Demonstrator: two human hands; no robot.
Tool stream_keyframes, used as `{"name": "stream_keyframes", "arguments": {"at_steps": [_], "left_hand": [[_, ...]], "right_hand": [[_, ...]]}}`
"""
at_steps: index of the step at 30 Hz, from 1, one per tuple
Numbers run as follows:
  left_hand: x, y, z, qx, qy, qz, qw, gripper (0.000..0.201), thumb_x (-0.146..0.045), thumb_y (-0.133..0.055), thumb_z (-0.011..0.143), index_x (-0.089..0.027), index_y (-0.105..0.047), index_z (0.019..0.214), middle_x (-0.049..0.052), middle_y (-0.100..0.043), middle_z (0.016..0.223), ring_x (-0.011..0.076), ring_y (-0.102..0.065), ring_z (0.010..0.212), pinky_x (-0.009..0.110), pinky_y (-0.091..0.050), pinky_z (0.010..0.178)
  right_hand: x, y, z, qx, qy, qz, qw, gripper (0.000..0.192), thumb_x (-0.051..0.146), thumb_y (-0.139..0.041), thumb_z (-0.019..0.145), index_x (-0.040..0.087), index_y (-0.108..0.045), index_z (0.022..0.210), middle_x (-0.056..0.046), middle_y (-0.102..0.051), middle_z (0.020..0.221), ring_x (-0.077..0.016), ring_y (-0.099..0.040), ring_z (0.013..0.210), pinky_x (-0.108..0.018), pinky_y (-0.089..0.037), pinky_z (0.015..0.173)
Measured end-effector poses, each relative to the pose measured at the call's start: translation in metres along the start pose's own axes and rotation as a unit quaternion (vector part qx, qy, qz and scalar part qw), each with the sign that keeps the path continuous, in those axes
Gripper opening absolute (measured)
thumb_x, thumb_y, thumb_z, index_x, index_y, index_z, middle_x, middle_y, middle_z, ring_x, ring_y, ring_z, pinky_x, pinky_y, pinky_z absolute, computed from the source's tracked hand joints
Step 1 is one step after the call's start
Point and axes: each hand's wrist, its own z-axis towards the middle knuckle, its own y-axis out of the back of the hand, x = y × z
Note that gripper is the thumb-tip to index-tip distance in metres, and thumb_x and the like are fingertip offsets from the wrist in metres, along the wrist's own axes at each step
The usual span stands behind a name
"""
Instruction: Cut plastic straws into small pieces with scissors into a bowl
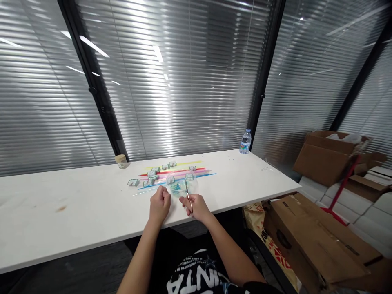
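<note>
My right hand [197, 206] rests on the near edge of the white table [76, 204] and grips a pair of small scissors [187, 192] pointing away from me. My left hand [159, 203] sits beside it with fingers curled; whether it holds anything I cannot tell. Just beyond both hands lies a clear round dish [180, 187] with blue-green bits in it. Behind that, coloured straws [177, 173] in yellow, red, pink and blue lie side by side, with several small pale rolled pieces [151, 175] scattered over them.
A small tan cup [121, 161] stands at the back left and a water bottle [245, 141] at the back right of the table. Cardboard boxes [324, 157] and a red stand [339, 192] crowd the floor on the right. Blinds cover the glass wall behind.
</note>
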Motion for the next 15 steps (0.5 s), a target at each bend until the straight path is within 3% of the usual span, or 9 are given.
{"name": "stream_keyframes", "arguments": {"at_steps": [4,9,15], "left_hand": [[-0.001,0.001,-0.001,0.004,0.001,0.003,1.000,0.014,-0.025,-0.041,0.089,-0.023,-0.047,0.076,-0.004,-0.048,0.058,0.0135,-0.047,0.052,0.024,-0.038,0.054],[-0.006,0.005,0.001,-0.010,-0.010,0.029,0.999,0.017,-0.031,-0.042,0.093,-0.021,-0.054,0.085,-0.003,-0.054,0.063,0.0133,-0.050,0.055,0.024,-0.040,0.057],[-0.015,0.011,0.023,0.057,-0.087,0.099,0.990,0.027,-0.037,-0.042,0.095,-0.019,-0.058,0.083,0.002,-0.062,0.072,0.0146,-0.056,0.065,0.025,-0.040,0.064]], "right_hand": [[0.001,0.000,-0.001,0.011,-0.021,0.047,0.999,0.041,0.055,-0.059,0.083,0.018,-0.055,0.066,0.004,-0.049,0.041,-0.0078,-0.039,0.033,-0.021,-0.031,0.039],[0.000,0.003,-0.005,0.004,0.002,0.080,0.997,0.040,0.053,-0.060,0.083,0.017,-0.055,0.067,0.004,-0.049,0.042,-0.0073,-0.038,0.033,-0.020,-0.029,0.038],[-0.002,0.005,-0.005,0.007,0.004,0.091,0.996,0.042,0.056,-0.058,0.084,0.017,-0.056,0.069,0.004,-0.050,0.042,-0.0071,-0.039,0.033,-0.019,-0.029,0.038]]}}
